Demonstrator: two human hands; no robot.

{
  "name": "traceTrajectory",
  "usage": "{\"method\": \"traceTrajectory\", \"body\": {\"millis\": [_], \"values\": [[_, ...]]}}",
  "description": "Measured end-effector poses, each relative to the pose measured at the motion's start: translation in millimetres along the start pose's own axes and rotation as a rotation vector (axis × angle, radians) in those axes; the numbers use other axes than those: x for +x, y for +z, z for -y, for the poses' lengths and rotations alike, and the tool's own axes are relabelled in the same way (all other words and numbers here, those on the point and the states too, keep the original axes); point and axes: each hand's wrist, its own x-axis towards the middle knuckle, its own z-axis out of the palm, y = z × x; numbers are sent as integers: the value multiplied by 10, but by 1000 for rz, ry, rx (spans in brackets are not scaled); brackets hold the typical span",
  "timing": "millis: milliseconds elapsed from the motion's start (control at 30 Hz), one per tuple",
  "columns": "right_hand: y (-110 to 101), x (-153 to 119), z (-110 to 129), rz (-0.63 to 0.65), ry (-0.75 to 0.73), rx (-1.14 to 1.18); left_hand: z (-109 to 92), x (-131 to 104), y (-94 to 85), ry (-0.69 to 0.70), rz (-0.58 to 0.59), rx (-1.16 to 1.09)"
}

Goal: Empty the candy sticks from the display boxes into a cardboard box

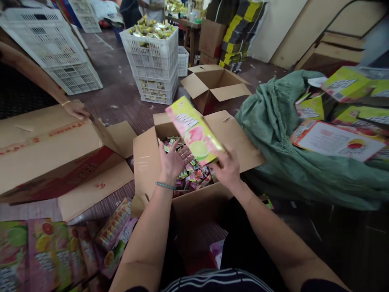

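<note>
My right hand [227, 167] grips the lower end of a yellow-green and pink fruit-printed packet box [194, 132], which is tilted in the air. Beneath it stands an opened cardboard carton [203, 202] with its flaps folded out. Many small colourful wrapped packets [196, 174] lie inside that carton. Over the carton's left part, my left hand [174, 161] is turned palm up, fingers spread, with nothing in it. The printed box hides part of the carton's far side.
Another person's hand [75, 109] rests on a large carton [45, 142] at left. Printed boxes [42, 251] line the lower left. A green sack [273, 134] with more boxes lies right. White crates [156, 61] and an open carton [212, 83] stand beyond.
</note>
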Motion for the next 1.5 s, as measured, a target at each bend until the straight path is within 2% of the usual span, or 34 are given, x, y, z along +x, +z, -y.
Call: {"method": "traceTrajectory", "body": {"millis": [67, 167, 233, 367, 533, 600, 700, 833, 900, 933, 1000, 1067, 1133, 1200, 1267, 1333, 1400, 1500], "values": [[-18, -38, 137, 104, -260, -134, -4, -23, 42, 113, 55, -44], [30, -91, 275, 121, -438, -197, 81, -45, 81, 222, 50, -42], [61, -115, 319, 105, -485, -226, 138, -43, 78, 231, 33, -8], [47, -134, 339, 107, -496, -313, 207, -24, 93, 241, 96, 61], [-134, -94, 331, 105, -454, -348, 280, -31, 194, 93, 126, 90], [-355, -75, 332, 128, -407, -384, 248, -50, 214, 7, 73, 146], [-948, -94, 371, 195, -307, -551, 87, -85, 209, -19, -121, 214], [-1917, -210, 487, 456, -259, -989, -215, -134, 169, 115, -465, 127], [-2190, -268, 535, 497, -262, -1128, -332, -170, 147, 189, -556, 65], [-2221, -282, 544, 498, -254, -1146, -373, -192, 137, 220, -577, 40], [-2038, -267, 521, 506, -223, -1065, -425, -239, 121, 256, -606, 7], [-1552, -203, 441, 584, -205, -858, -441, -284, 109, 265, -635, -8], [-850, -138, 326, 737, -231, -604, -436, -314, 100, 260, -645, -14], [-63, -126, 200, 954, -318, -394, -423, -318, 93, 259, -625, -23], [669, -174, 66, 1183, -490, -260, -412, -297, 89, 256, -601, -34], [1247, -238, -84, 1325, -633, -216, -407, -262, 89, 241, -605, -36], [1641, -252, -256, 1363, -686, -256, -408, -230, 90, 218, -628, -27], [1967, -99, -544, 1318, -582, -391, -424, -209, 78, 205, -627, 3]]}}
